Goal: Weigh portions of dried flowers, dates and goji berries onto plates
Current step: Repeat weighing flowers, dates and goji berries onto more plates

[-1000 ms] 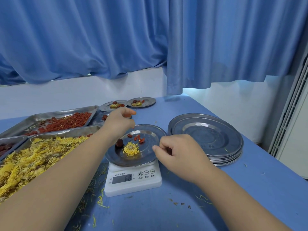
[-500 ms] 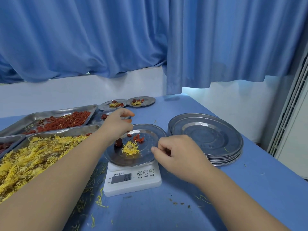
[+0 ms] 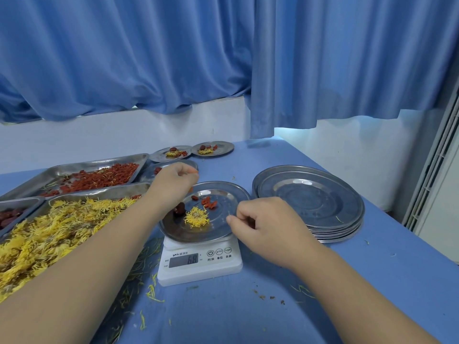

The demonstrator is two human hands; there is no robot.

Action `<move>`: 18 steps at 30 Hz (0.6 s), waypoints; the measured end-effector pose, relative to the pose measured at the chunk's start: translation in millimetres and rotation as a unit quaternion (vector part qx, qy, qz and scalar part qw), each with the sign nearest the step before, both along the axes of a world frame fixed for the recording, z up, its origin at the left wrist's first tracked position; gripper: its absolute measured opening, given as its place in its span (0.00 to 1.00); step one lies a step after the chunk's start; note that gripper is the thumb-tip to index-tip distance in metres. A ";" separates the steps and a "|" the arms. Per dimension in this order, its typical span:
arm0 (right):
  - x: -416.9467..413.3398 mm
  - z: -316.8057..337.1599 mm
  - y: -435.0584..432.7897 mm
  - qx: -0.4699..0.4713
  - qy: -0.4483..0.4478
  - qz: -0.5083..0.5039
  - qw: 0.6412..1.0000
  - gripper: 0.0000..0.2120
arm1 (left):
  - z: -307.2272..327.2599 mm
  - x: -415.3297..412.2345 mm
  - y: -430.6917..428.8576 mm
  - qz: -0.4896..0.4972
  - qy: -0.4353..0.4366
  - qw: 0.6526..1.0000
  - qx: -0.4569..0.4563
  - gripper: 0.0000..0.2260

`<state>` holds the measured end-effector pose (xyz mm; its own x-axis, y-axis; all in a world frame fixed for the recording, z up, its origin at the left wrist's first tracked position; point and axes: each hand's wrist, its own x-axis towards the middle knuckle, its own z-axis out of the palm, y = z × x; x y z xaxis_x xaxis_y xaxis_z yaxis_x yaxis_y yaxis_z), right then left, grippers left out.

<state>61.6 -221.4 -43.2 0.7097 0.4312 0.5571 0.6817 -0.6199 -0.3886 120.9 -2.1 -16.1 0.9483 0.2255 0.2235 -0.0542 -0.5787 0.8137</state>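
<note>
A steel plate (image 3: 228, 194) rests on a white digital scale (image 3: 223, 265) that reads 6.8. On the plate lie a yellow dried flower (image 3: 196, 217), a dark date (image 3: 179, 209) and a few red goji berries (image 3: 210, 202). My left hand (image 3: 171, 184) hovers over the plate's far left rim, its fingertips pinched on something small and red, likely a goji berry. My right hand (image 3: 265, 224) is loosely curled at the plate's right rim, thumb and forefinger touching the edge.
Left of the scale stand trays of yellow flowers (image 3: 49, 232), goji berries (image 3: 99, 178) and dates (image 3: 10, 217). A stack of bare plates (image 3: 308, 202) sits to the right. Two filled plates (image 3: 213, 148) and a third, partly hidden, are behind. Petal scraps litter the blue table (image 3: 372, 281).
My left hand has stayed pinched over the plate's far rim, drifting only slightly. My right hand stays at the plate's right edge. The scale reading is unchanged.
</note>
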 end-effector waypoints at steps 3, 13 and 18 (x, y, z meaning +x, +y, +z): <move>-0.9 -0.3 -0.4 0.008 0.007 -0.009 1.000 0.18 | 3.3 -11.4 3.5 -0.001 0.002 0.999 -0.049 0.04; 7.3 -11.1 3.1 0.064 0.131 -0.109 0.983 0.19 | -1.1 -70.3 20.7 0.072 -0.050 0.935 -0.343 0.09; 6.4 -17.5 8.7 0.066 0.238 -0.131 0.960 0.15 | -8.8 -88.0 27.7 0.057 -0.029 0.922 -0.382 0.14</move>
<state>68.0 -212.7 -60.7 0.9719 0.1506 0.1807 0.2348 -0.6699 -0.7043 32.9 25.5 -24.8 0.9000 0.4358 0.0072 -0.0842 0.1577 0.9839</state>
